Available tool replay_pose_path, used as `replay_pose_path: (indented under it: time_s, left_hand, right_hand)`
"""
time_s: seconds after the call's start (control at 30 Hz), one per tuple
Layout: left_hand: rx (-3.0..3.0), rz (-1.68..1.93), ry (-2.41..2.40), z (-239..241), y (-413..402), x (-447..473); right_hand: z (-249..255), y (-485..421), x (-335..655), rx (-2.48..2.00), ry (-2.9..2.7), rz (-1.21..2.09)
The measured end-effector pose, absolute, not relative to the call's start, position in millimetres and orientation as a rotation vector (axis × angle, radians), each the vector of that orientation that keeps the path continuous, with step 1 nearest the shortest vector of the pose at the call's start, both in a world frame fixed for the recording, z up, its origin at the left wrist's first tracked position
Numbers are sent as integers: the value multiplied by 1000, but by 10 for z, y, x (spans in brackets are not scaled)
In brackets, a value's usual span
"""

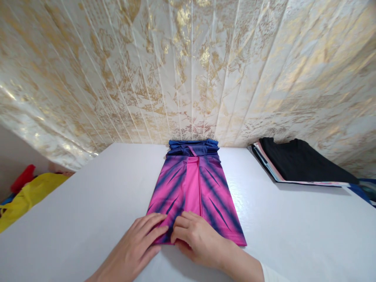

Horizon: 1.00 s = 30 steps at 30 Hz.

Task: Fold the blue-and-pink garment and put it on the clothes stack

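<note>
Nearest the camera, the right hand (pixel 195 237) and its white sleeve (pixel 272 273) reach in over the near hem of a pink and navy garment (pixel 192 188). Its fingers are curled in close together at the edge; whether they actually pinch cloth, I cannot tell. Just beside it, the left hand (pixel 136 241) lies palm down, fingers loosely spread over the garment's near left corner, gripping nothing that shows.

The garment lies lengthwise at the middle of a white table (pixel 102 199), narrow at the far end and wider toward the hands. Both hands sit left of centre, so the near right corner has nothing on it; a pull from the left could skew the hem and twist the whole piece. A plain pink strip runs up the middle where two patterned sides stop short of each other, and those loose edges could shift or ruck if dragged. At the far end, the blue bunched part (pixel 194 149) is heaped in layers near the patterned curtain (pixel 190 70); tugging the near edge might loosen it, while pushing forward could crumple it further. The slick-looking tabletop would make sliding likelier.
</note>
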<state>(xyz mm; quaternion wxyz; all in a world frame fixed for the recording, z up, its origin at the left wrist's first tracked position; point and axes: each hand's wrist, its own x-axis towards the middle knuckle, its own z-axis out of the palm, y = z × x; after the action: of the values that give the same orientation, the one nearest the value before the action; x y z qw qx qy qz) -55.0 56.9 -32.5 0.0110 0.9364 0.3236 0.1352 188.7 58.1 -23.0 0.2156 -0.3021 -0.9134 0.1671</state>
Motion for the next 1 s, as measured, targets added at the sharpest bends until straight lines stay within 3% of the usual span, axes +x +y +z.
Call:
replay_pose_path:
  time_s: [0.47,1.0]
  left_hand:
    - [2890,669,879,-163,588,-426]
    - [2948,612,995,-195,543,-395]
  right_hand:
    - [-207,555,1854,-931,-2618,367]
    - [-336,559,1791,-960,-2491,376]
